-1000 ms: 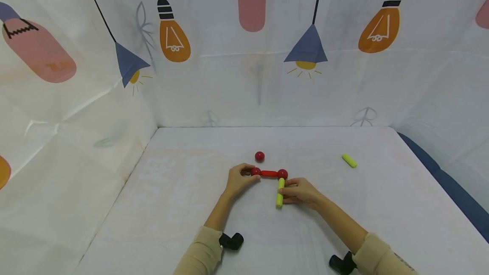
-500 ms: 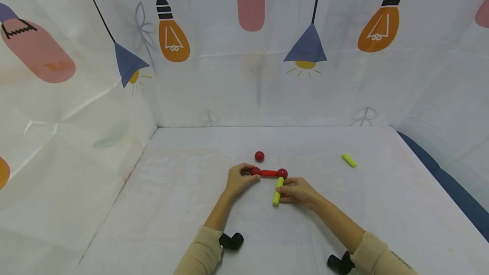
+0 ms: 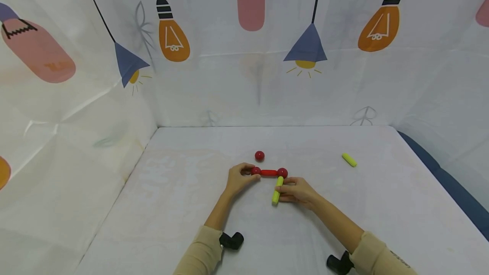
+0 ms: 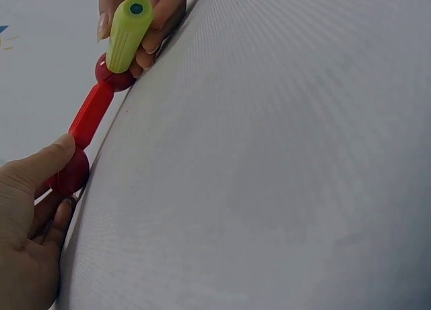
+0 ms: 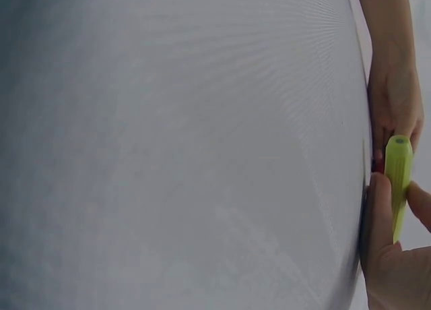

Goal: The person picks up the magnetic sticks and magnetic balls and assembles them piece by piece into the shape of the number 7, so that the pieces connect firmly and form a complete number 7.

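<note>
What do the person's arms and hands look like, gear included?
The left hand and right hand are ungloved. Beige sleeves stop partway along the forearms, with a rounded black device at each sleeve's end. The right sleeve bears a small dark marking, unreadable here.

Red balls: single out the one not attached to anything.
The far ball, lying alone beyond the red stick. The left ball, held by the left hand, and the right ball sit at that stick's ends.
</note>
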Action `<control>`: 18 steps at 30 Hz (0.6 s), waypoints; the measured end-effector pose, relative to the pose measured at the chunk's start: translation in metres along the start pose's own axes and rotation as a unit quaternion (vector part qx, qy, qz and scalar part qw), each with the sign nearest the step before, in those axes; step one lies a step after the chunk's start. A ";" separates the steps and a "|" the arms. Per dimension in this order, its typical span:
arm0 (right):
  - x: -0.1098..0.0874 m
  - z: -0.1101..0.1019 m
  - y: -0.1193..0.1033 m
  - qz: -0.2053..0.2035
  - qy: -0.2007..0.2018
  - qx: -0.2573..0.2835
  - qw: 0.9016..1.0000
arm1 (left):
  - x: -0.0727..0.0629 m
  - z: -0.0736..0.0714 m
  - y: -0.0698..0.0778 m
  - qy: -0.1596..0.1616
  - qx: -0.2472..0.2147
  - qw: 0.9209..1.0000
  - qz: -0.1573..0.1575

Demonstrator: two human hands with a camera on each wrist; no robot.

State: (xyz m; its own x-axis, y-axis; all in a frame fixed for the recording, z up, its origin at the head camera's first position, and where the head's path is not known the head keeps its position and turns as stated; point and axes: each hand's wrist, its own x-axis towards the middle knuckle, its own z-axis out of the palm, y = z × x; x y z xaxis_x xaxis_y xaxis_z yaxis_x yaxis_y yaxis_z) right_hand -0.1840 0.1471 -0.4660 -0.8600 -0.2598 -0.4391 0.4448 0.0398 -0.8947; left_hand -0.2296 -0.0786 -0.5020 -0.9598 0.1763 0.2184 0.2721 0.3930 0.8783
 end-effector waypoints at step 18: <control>-0.004 0.002 -0.003 0.009 0.009 -0.002 1.000 | -0.001 0.001 0.000 0.001 -0.001 1.000 0.015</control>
State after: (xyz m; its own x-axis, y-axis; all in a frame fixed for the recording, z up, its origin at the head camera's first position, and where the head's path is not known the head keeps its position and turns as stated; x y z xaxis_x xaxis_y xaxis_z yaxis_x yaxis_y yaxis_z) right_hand -0.1813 0.1464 -0.4612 -0.8559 -0.2426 -0.4567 0.4595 0.0486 -0.8868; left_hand -0.2287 -0.0775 -0.5024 -0.9513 0.1860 0.2458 0.3007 0.3852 0.8725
